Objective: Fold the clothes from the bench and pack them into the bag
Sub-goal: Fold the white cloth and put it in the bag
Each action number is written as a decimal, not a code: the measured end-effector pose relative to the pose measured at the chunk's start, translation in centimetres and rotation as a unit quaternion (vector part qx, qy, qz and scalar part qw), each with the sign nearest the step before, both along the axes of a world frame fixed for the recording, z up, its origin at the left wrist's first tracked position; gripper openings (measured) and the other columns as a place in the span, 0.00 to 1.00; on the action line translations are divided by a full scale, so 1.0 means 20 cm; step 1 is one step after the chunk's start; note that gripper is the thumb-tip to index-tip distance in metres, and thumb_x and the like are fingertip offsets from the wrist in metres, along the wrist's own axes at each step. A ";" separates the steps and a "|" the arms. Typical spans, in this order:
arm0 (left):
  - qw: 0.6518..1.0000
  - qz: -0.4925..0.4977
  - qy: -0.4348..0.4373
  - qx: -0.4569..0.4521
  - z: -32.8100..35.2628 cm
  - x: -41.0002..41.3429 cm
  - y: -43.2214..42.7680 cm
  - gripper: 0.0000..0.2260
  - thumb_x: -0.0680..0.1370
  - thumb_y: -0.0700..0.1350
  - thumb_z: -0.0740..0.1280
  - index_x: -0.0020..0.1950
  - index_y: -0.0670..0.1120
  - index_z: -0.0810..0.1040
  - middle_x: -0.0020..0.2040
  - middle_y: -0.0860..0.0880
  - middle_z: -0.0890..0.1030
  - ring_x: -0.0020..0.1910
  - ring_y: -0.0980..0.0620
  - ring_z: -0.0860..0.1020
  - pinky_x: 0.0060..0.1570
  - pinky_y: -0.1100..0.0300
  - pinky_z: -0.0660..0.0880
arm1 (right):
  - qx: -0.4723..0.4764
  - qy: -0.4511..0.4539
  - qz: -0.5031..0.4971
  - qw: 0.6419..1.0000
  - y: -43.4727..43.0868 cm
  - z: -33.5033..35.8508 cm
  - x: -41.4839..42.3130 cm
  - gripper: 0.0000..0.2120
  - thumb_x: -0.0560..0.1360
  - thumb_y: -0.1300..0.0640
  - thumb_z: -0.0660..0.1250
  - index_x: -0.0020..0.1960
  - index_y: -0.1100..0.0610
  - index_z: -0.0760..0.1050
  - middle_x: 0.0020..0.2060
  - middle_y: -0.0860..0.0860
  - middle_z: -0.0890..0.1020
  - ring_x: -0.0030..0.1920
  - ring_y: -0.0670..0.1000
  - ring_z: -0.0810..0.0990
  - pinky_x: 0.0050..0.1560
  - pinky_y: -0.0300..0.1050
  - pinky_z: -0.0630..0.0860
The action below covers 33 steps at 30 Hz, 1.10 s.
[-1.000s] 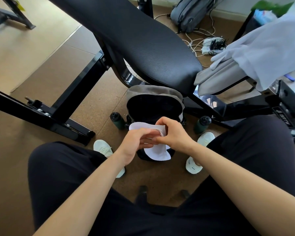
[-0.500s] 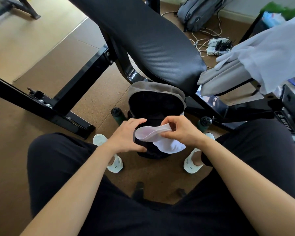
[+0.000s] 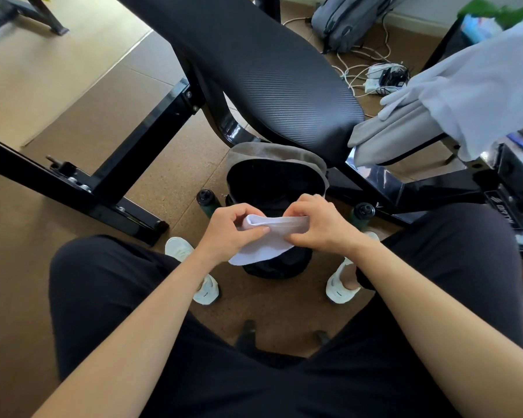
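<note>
**Figure: White garment retaken in both hands above the open bag**

The seated person holds a small white garment point(image 3: 263, 250), seemingly a sock, directly over the mouth of the bag point(image 3: 273, 153), which stands on the floor between the feet and just in front of the bench point(image 3: 254, 73). The left hand point(image 3: 231, 233) pinches one end between thumb and curled fingers. The right hand point(image 3: 322, 224) grasps the other end in the same way. Half a second earlier the garment drooped from the right hand, with the left hand curled beside it. It is now drawn out nearly level between the two hands, its lower edge hanging loose toward the person. This suggests that folding of this item is being redone or finished rather than packing begun, since no part of the garment has entered the bag. A grey garment point(image 3: 390, 135) and a white garment point(image 3: 480, 86) lie on the bench to the right, so the task appears to be far from complete.
</note>
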<state>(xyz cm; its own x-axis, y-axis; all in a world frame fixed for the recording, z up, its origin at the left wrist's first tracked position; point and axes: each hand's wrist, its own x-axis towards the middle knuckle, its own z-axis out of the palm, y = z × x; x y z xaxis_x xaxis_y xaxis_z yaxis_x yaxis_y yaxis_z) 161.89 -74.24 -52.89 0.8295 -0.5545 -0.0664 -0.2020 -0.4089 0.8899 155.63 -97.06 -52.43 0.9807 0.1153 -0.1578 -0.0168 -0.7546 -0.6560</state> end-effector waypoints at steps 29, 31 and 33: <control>0.977 0.085 0.177 0.089 -0.17 -0.01 -0.03 0.07 0.76 0.46 0.75 0.51 0.45 0.84 0.51 0.47 0.84 0.50 0.50 0.81 0.50 0.53 0.76 | 0.283 -0.149 -0.452 0.833 -0.37 0.10 0.04 0.19 0.79 0.52 0.69 0.41 0.67 0.71 0.33 0.52 0.68 0.33 0.46 0.66 0.35 0.39 0.66; 0.953 0.170 0.251 -0.023 -0.15 0.01 -0.02 0.07 0.77 0.43 0.74 0.54 0.45 0.85 0.54 0.47 0.86 0.57 0.46 0.82 0.60 0.50 0.77 | 0.309 -0.120 -0.490 0.806 -0.38 0.06 0.06 0.17 0.79 0.52 0.69 0.43 0.65 0.74 0.35 0.51 0.71 0.35 0.47 0.69 0.37 0.41 0.70; 0.922 0.214 0.300 -0.116 -0.13 0.05 0.00 0.08 0.79 0.43 0.72 0.58 0.45 0.84 0.57 0.46 0.86 0.60 0.44 0.82 0.66 0.46 0.75 | 0.323 -0.086 -0.511 0.792 -0.39 0.00 0.08 0.18 0.80 0.51 0.68 0.49 0.69 0.77 0.39 0.53 0.75 0.40 0.49 0.73 0.42 0.46 0.73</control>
<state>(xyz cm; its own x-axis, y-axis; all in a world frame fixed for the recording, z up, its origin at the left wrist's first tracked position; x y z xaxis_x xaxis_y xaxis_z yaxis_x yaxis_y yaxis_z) 162.79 -74.18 -55.47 0.8281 -0.2412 -0.5060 0.4918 -0.1205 0.8623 157.18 -104.92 -52.38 0.6153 -0.7499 -0.2431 -0.2704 0.0889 -0.9586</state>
